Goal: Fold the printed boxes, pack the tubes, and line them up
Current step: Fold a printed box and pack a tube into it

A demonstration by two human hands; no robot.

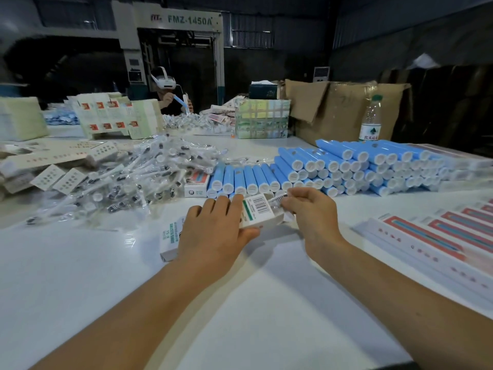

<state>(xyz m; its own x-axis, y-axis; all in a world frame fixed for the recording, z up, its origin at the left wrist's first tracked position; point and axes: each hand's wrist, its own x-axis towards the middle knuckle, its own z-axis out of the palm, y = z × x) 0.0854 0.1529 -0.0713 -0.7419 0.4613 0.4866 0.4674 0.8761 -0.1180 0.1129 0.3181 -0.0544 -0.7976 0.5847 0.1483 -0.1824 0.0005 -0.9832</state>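
Note:
A white printed box [260, 210] with a barcode and a green stripe lies on the white table [80, 276], its far end open. My left hand [216, 231] grips the box from above, thumb under its near side. My right hand [312, 212] pinches a small brush head in a clear wrapper [277, 200] at the box's open end. Blue tubes [346, 166] with white caps lie stacked behind my hands. Packed printed boxes [437, 241] lie in a row at the right.
A heap of wrapped brush heads [133, 177] covers the left middle. Flat box blanks [48, 166] lie at the far left. A water bottle [371, 118] and cardboard cartons [344, 110] stand behind. Another person [170, 94] works across the table.

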